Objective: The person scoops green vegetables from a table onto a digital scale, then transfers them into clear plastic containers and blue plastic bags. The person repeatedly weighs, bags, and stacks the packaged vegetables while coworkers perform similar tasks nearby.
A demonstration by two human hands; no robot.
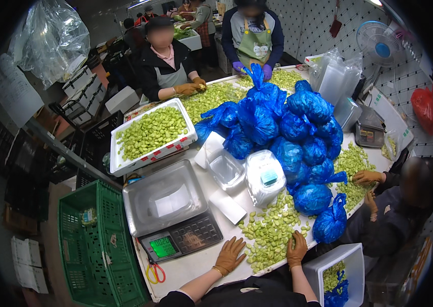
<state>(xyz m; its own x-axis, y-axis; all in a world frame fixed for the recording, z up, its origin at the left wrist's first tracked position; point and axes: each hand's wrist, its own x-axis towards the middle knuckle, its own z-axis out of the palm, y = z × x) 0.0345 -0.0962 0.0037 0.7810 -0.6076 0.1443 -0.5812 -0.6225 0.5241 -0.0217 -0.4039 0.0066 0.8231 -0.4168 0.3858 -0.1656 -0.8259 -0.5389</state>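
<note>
A loose heap of shelled green broad beans lies on the white table in front of me. My left hand, in a brown glove, rests palm down at the heap's left side, fingers slightly spread. At the opposite side, my gloved right hand touches the edge of the beans, its fingers a little bent and nothing visible in them. Beyond the heap stand a stack of clear plastic containers and an open clear tub. A digital scale with a lit green display sits left of my left hand.
Knotted blue plastic bags pile up mid-table. A white foam box of beans stands back left. Green crates flank the table's left edge, near scissors. A foam box is at my right. Several people work around.
</note>
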